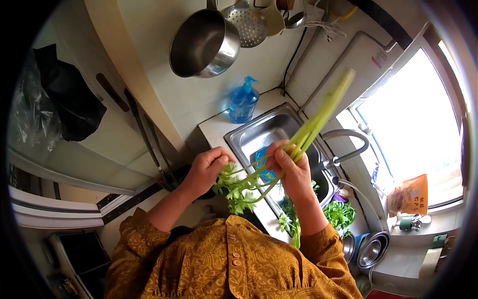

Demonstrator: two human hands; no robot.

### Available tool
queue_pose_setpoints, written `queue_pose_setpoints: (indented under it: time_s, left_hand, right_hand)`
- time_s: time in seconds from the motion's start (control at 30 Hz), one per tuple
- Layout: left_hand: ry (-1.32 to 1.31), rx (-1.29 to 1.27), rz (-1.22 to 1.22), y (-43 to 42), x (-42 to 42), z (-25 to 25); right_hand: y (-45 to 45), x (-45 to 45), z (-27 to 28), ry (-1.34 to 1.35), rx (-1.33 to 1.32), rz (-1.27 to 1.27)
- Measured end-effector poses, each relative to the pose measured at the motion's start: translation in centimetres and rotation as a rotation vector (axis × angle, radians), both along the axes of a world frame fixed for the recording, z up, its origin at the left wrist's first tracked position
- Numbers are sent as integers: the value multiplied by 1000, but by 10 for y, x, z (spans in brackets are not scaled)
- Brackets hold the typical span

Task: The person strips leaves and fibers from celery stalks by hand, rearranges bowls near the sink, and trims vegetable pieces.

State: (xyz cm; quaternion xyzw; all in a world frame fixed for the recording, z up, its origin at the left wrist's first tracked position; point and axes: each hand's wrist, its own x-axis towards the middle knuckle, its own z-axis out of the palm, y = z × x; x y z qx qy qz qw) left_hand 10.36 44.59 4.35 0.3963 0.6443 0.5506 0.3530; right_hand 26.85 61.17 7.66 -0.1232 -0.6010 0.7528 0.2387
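Observation:
My right hand (294,172) is closed around a bunch of celery (321,117) in front of the sink. Its pale green stalks point up and to the right, and thin leafy stems hang back to the left. At the leafy end, my left hand (209,169) has its fingers pinched together on the celery leaves; the exact grip is partly hidden. Beneath the hands is the steel sink (239,137), with a blue object (265,169) partly covered by my right hand. More leafy greens (289,209) lie along the sink's near edge.
A blue soap pump bottle (244,102) stands behind the sink. The curved faucet (356,137) is at right. Green herbs (340,214) and metal bowls (373,249) sit further right. Overhead hang a saucepan (204,45) and a perforated skimmer (247,25).

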Motion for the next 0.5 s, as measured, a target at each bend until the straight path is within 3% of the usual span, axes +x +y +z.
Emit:
queue_pose_setpoints:
  time_s: [0.07,0.13,0.17,0.2,0.27,0.43,0.5]
  left_hand:
    - [-83,43,-52,1,7,9]
    - [-452,98,-182,0,9,19]
    - [-628,-5,-248,-5,9,29]
    - [-630,-10,-246,-6,8,24]
    - [-275,70,-298,-11,5,10]
    - [-46,83,-204,-17,-4,1]
    - [207,65,-136,-19,-7,1]
  right_hand:
    - [0,-3,-1,-3,-57,23]
    - [-1,-7,-1,-20,-50,0]
    - [-2,-8,-2,-39,-48,-33]
    - [-3,-10,-3,-40,-53,-33]
    - [-3,-11,-5,-74,-28,-58]
    - [-8,-13,-13,-77,52,-111]
    - [-16,-16,-15,-67,85,-146]
